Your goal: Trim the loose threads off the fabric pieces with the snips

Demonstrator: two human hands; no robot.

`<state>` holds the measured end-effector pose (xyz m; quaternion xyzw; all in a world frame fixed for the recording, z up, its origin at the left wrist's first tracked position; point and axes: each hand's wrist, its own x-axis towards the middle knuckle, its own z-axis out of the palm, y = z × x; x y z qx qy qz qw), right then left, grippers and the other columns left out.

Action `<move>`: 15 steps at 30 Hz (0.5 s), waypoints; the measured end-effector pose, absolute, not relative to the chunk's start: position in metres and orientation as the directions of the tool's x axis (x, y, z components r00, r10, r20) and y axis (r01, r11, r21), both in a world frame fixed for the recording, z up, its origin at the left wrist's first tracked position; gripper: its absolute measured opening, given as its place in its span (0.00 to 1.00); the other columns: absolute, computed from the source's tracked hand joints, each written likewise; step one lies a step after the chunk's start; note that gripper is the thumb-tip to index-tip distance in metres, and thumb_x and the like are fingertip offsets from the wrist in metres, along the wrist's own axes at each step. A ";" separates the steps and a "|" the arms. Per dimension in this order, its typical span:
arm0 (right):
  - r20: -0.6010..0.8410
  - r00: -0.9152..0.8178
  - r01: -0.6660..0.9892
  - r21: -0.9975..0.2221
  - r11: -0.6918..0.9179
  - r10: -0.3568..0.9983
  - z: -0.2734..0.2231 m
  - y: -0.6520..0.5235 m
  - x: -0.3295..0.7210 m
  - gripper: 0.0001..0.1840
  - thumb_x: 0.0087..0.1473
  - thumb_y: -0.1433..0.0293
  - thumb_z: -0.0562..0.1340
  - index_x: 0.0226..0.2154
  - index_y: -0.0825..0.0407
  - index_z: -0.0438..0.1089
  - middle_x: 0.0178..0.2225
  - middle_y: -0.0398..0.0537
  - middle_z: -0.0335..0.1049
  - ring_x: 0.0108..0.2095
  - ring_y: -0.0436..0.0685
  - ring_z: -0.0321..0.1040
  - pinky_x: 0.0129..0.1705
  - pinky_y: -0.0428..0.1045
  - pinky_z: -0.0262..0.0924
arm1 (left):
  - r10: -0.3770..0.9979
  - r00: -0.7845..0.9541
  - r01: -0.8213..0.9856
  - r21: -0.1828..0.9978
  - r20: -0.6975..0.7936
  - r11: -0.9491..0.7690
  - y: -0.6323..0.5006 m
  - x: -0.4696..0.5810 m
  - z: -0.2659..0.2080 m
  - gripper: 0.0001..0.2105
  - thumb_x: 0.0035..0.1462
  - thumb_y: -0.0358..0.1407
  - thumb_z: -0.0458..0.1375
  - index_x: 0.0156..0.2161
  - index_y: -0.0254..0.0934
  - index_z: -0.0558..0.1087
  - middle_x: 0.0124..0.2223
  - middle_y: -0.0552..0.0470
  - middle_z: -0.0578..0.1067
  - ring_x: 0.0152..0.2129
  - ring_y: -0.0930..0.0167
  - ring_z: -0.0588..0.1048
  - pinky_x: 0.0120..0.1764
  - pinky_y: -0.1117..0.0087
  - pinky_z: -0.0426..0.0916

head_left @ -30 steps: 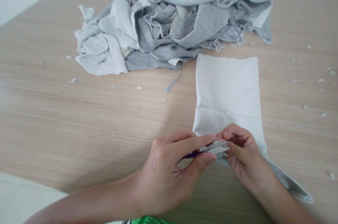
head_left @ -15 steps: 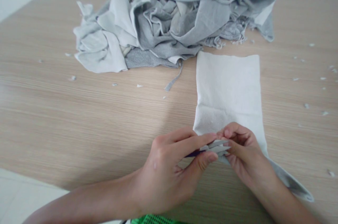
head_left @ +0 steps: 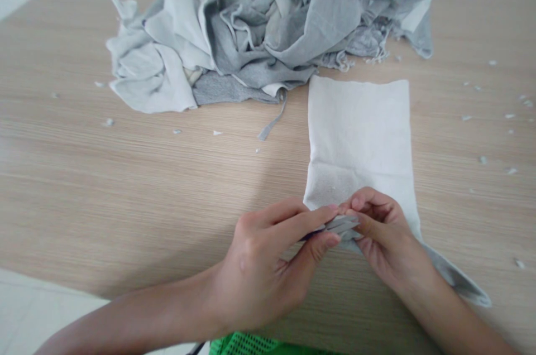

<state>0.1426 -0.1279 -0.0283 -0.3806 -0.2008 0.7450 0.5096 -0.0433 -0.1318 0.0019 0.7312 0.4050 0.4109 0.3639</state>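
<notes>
A small grey folded strip of fabric [head_left: 341, 225] sits between the two hands, just above the near end of a white cloth [head_left: 359, 132] that lies flat on the table [head_left: 125, 187]. The left hand [head_left: 268, 265] has its grip closed on the strip, thumb below and fingers above. The right hand [head_left: 383, 238] pinches the same strip from the other side, its grip also closed on it. Behind the white cloth, a pile of grey and white fabric pieces [head_left: 268, 25] rests on the table. Small white scraps [head_left: 481, 159] lie scattered around.
</notes>
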 end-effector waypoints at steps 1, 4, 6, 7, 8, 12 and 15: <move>-0.366 -0.185 -0.604 -0.690 -0.399 0.912 -0.028 -0.128 0.142 0.09 0.42 0.73 0.78 0.26 0.49 0.79 0.27 0.42 0.82 0.26 0.47 0.78 0.32 0.36 0.71 | 0.888 0.334 0.298 0.859 0.315 -0.416 -0.132 -0.043 0.001 0.13 0.60 0.24 0.63 0.50 0.26 0.78 0.35 0.47 0.79 0.27 0.75 0.77 0.29 0.76 0.73; -0.371 -0.172 -0.600 -0.695 -0.396 0.912 -0.027 -0.127 0.141 0.10 0.41 0.72 0.79 0.25 0.49 0.79 0.27 0.42 0.82 0.25 0.47 0.78 0.30 0.37 0.72 | 0.883 0.337 0.304 0.850 0.326 -0.430 -0.132 -0.043 0.000 0.14 0.60 0.24 0.63 0.51 0.27 0.78 0.35 0.47 0.79 0.27 0.75 0.77 0.29 0.76 0.73; -0.368 -0.178 -0.605 -0.690 -0.396 0.913 -0.027 -0.126 0.141 0.09 0.41 0.72 0.78 0.25 0.49 0.79 0.27 0.42 0.82 0.25 0.47 0.78 0.30 0.37 0.72 | 0.883 0.338 0.305 0.850 0.325 -0.430 -0.132 -0.044 -0.001 0.14 0.60 0.24 0.63 0.52 0.28 0.78 0.35 0.48 0.79 0.27 0.76 0.77 0.28 0.77 0.72; -0.365 -0.184 -0.608 -0.687 -0.397 0.913 -0.027 -0.126 0.141 0.09 0.42 0.73 0.78 0.26 0.49 0.79 0.27 0.42 0.82 0.26 0.47 0.78 0.31 0.36 0.71 | 0.885 0.339 0.305 0.852 0.321 -0.425 -0.132 -0.044 -0.001 0.14 0.60 0.24 0.63 0.52 0.29 0.78 0.35 0.48 0.79 0.27 0.76 0.77 0.28 0.77 0.72; -0.364 -0.188 -0.610 -0.685 -0.399 0.912 -0.027 -0.127 0.141 0.09 0.42 0.73 0.78 0.26 0.49 0.79 0.27 0.42 0.82 0.26 0.46 0.79 0.31 0.36 0.71 | 0.888 0.339 0.306 0.856 0.312 -0.417 -0.132 -0.044 -0.001 0.14 0.61 0.25 0.63 0.52 0.29 0.78 0.35 0.48 0.79 0.27 0.76 0.77 0.29 0.77 0.72; -0.385 -0.170 -0.605 -0.686 -0.404 0.907 -0.029 -0.127 0.142 0.10 0.41 0.72 0.79 0.26 0.49 0.79 0.27 0.42 0.82 0.27 0.47 0.79 0.32 0.37 0.72 | 0.906 0.342 0.309 0.881 0.248 -0.358 -0.129 -0.045 0.001 0.12 0.62 0.26 0.62 0.50 0.32 0.79 0.36 0.49 0.80 0.28 0.76 0.77 0.30 0.77 0.72; -0.404 -0.144 -0.602 -0.689 -0.404 0.903 -0.031 -0.126 0.142 0.11 0.40 0.72 0.79 0.26 0.50 0.79 0.27 0.42 0.82 0.26 0.47 0.78 0.32 0.37 0.72 | 0.923 0.331 0.329 0.893 0.195 -0.307 -0.124 -0.049 0.004 0.11 0.62 0.28 0.63 0.49 0.35 0.80 0.34 0.53 0.80 0.26 0.78 0.76 0.28 0.78 0.69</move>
